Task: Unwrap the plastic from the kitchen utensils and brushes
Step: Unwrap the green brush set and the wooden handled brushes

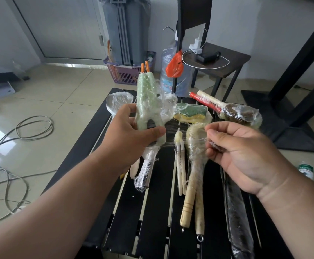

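Two bare hands work above a black slatted counter (152,212) strewn with film-wrapped kitchen things. The left hand (131,131) grips a pale green pair of utensils (146,101) bound together in plastic, held upright with their orange tips at the top, thumb across the front low down. The right hand (242,154) has its fingers (216,135) curled, pinching a strand of clear plastic wrap (182,131) that stretches taut across to the green bundle. On the counter beneath lie wrapped wooden-handled brushes (191,184), a wrapped silver-handled tool (145,172) just below the left hand, a green and yellow sponge (190,113) in film, a red-handled brush bundle (227,109) at the far right, and a long dark wrapped item (238,217) along the near right edge.
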